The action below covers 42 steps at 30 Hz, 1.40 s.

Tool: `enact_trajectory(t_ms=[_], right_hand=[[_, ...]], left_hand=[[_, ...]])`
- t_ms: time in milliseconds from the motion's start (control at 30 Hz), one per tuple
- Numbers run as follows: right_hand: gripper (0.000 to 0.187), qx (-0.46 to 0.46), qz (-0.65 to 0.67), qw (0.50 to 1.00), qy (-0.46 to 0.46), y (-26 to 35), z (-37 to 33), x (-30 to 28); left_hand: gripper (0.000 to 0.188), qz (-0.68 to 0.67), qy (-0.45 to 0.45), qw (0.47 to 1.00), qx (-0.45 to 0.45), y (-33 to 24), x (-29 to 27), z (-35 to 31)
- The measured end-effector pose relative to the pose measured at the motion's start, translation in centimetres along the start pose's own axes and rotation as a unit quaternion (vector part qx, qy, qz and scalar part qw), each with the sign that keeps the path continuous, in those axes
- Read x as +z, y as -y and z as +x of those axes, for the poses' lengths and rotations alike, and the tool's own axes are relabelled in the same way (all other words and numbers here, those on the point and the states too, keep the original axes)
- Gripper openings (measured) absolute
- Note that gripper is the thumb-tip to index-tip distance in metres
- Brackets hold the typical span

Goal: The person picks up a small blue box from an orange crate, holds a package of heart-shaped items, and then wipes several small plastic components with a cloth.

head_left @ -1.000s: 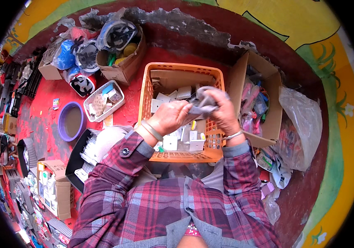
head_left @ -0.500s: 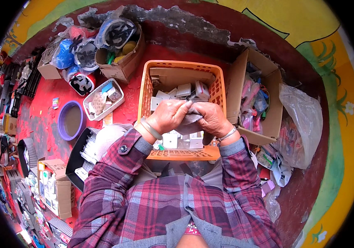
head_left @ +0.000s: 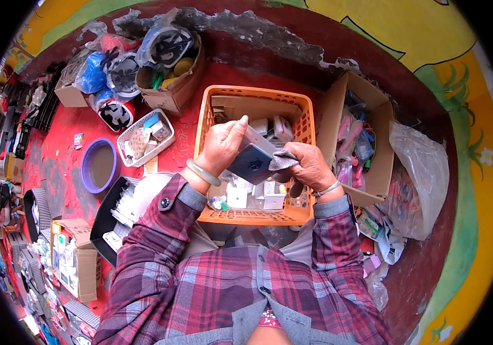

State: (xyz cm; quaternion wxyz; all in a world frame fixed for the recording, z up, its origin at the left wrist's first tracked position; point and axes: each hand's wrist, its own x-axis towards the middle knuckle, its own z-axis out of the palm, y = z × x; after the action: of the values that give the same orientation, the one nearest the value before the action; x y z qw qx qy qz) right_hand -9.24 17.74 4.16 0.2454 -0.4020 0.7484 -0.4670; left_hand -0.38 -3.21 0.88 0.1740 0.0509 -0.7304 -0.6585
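The left hand (head_left: 222, 146) has a slim carton (head_left: 252, 163) pinched at its left side, thumb up along the edge, and here's the right hand (head_left: 312, 167), bunching a grey cloth (head_left: 284, 160) against the carton's right end. The carton sits tilted above the orange basket (head_left: 255, 90), its dark blue face turned toward the wearer. There's a print on that face, a small pale figure or emblem, but from where I stand it's too small to make out, and I'd only say it looks like a carton. Pale marks (head_left: 183, 142) show on the red floor just left of the basket, too faint to read.

The left fingers are mostly tucked out of sight behind the carton, and carton and hands cover the basket's middle. Below them, white boxes (head_left: 237, 197) peep out, partly hidden. Over on the right, a cardboard box (head_left: 381, 152) holds pink packets (head_left: 348, 135) blurred by their wrapping, and a clear plastic bag (head_left: 422, 172) veils whatever lies beneath.
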Motion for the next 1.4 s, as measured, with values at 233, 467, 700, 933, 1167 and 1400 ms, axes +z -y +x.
enact_trajectory(t_ms=[233, 467, 700, 933, 1167, 1400], right_hand=[[0.008, 0.068, 0.070, 0.995, 0.011, 0.0, -0.3, -0.9], [0.014, 0.050, 0.184, 0.978, -0.083, -2.1, -0.8, -2.3], [0.047, -0.011, 0.515, 0.852, -0.088, -2.9, -1.0, -1.9], [0.031, 0.068, 0.413, 0.908, -0.036, -3.6, 1.6, 3.1], [0.021, 0.099, 0.340, 0.930, -0.101, -1.5, 1.3, 2.0], [0.016, 0.121, 0.325, 0.938, 0.012, -0.5, -0.3, -0.1]], left_hand=[[0.040, -0.061, -0.011, 0.998, -0.033, -1.2, 0.0, 0.1], [0.040, -0.213, -0.134, 0.962, -0.106, -1.1, -1.8, 1.0], [0.035, -0.292, -0.176, 0.935, -0.102, -0.3, -1.7, 1.0], [0.036, -0.245, -0.177, 0.944, -0.133, 2.4, 0.1, 1.0], [0.032, -0.359, -0.072, 0.915, -0.172, 0.0, 0.7, 0.4], [0.060, -0.055, 0.201, 0.956, -0.204, -0.5, -0.3, 0.5]])
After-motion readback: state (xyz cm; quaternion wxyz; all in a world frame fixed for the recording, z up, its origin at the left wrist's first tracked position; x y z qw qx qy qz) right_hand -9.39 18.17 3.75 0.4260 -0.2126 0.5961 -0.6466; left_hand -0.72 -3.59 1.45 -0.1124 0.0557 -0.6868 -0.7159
